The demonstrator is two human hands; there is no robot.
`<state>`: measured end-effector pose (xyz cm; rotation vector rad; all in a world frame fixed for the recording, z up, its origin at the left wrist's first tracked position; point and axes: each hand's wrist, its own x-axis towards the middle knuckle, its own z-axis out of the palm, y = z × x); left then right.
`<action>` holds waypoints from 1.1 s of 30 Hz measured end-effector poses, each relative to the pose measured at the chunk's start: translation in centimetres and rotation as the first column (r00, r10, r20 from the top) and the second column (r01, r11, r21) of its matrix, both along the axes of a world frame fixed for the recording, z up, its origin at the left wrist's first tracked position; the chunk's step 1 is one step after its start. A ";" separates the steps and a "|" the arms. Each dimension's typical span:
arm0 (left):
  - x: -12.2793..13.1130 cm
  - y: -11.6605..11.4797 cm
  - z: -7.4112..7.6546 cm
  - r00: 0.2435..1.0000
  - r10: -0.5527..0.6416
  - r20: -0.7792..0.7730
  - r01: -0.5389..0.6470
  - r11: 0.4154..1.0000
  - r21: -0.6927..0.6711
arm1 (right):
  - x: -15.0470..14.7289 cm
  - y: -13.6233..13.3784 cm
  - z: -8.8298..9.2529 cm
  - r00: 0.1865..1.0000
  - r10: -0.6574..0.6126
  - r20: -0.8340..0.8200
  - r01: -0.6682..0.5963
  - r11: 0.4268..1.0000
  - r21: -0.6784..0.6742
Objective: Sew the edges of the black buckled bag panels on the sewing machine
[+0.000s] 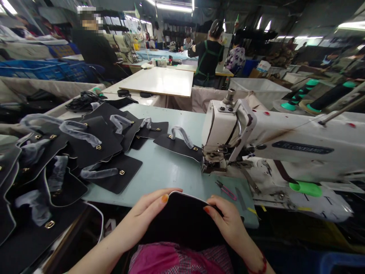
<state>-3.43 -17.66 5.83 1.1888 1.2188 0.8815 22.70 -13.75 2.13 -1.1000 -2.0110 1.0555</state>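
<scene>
Between my hands, over my lap at the table's front edge, is a black panel (185, 217) with a pale edge. My left hand (154, 205) pinches its upper left corner between thumb and fingers. At the upper right corner, my right hand (225, 213) grips it the same way. Beyond my hands, a black bag panel (178, 146) with a wrapped handle and gold fittings lies against the head of the sewing machine (225, 133). Thread snips (226, 190) with pink handles rest on the table just past my right hand.
Several black panels with plastic-wrapped handles (88, 140) are heaped on the left of the pale green table (171, 179). A green piece (305, 188) sits on the machine bed. Thread cones (299, 95) stand behind the machine. Farther back, a person (209, 53) stands beside a white tabletop (159, 80).
</scene>
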 end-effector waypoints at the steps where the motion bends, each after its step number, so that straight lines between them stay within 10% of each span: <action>1: 0.3 0.1 0.2 0.999 -0.017 -0.038 0.018 0.999 0.026 | 0.1 -0.1 0.0 1.000 -0.010 0.007 0.010 1.000 0.003; 23: 2.5 0.2 0.4 0.930 0.123 -0.345 0.041 0.902 0.430 | 0.4 -1.5 -1.1 1.000 0.005 -0.021 -0.007 0.995 -0.099; 33: 2.7 -1.2 -1.1 0.916 0.177 -0.359 0.013 0.883 0.469 | -6.1 -2.1 1.2 0.980 0.028 0.199 -0.093 0.941 0.325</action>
